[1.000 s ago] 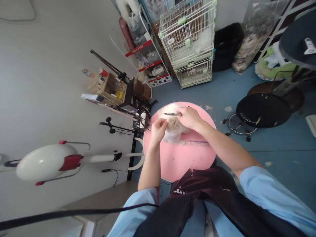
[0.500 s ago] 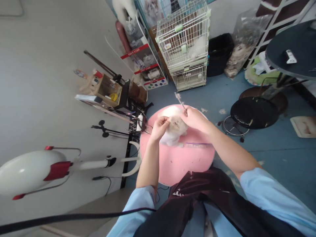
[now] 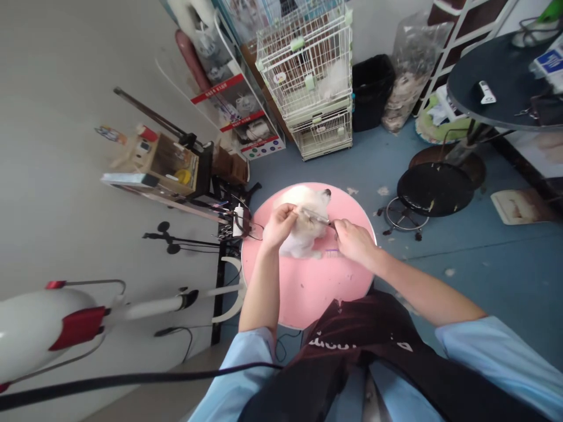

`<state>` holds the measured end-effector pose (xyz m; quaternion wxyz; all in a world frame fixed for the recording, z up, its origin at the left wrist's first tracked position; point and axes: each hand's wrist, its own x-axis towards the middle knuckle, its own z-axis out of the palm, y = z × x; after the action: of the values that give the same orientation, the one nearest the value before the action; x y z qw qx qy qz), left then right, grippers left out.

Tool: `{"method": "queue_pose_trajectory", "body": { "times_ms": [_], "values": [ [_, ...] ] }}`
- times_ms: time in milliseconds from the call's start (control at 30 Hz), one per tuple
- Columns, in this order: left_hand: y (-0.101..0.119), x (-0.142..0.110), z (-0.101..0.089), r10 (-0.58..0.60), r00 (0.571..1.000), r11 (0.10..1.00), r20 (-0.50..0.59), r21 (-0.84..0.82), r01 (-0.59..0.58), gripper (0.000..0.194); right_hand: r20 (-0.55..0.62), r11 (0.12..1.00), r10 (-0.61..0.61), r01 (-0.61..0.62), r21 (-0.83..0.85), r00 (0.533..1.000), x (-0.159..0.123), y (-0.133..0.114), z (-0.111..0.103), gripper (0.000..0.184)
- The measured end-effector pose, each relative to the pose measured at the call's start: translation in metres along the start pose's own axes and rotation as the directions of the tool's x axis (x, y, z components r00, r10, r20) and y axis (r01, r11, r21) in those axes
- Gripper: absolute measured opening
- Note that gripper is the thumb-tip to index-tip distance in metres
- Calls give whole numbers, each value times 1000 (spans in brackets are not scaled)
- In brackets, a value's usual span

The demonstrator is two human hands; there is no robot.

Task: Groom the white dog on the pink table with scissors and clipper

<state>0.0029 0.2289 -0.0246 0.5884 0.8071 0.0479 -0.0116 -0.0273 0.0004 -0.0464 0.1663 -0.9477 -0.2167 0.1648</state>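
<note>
A small white dog (image 3: 299, 240) is on the round pink table (image 3: 303, 293), its dark nose pointing to the far right. My left hand (image 3: 280, 225) is closed, thumb and fingers pinched at the side of the dog's head on what looks like its ear. My right hand (image 3: 355, 241) grips a pair of scissors (image 3: 317, 217) by the handles. Their blades point left and lie across the dog's head, close to my left fingertips. A purple-backed comb (image 3: 332, 254) lies on the table, partly hidden by my right hand.
Left of the table stand a white bottle (image 3: 238, 220) and several tools. Behind are stacked white cages (image 3: 308, 88) and a black bin (image 3: 373, 88). A black stool (image 3: 433, 190) and a dark round table (image 3: 466, 76) stand at the right.
My right hand has moved down and swung the scissors from pointing up and away to lying across the dog's head. The dog's head has turned rightward. My left hand still pinches.
</note>
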Motion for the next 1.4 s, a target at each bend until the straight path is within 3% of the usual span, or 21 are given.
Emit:
{"method": "queue_pose_trajectory", "body": {
  "times_ms": [167,433,800,1033,1400],
  "values": [
    [3,0,3,-4,1000,1000,1,-20,4,22,1,995,-35,35,-92,999,-3,5,-12,33],
    [6,0,4,-20,1000,1000,-14,-16,20,23,-7,990,-54,53,-127,999,-4,5,-12,37],
    [4,1,4,-41,999,998,-26,-50,40,25,23,992,-10,13,-124,1000,-5,10,-16,35],
    [13,-3,6,17,996,1000,-82,-6,-18,23,7,996,49,-49,-73,999,-11,11,-14,29],
    [10,0,7,-81,995,995,-62,-71,76,23,5,994,-14,14,-112,1000,-10,11,-11,29]
  ]
}}
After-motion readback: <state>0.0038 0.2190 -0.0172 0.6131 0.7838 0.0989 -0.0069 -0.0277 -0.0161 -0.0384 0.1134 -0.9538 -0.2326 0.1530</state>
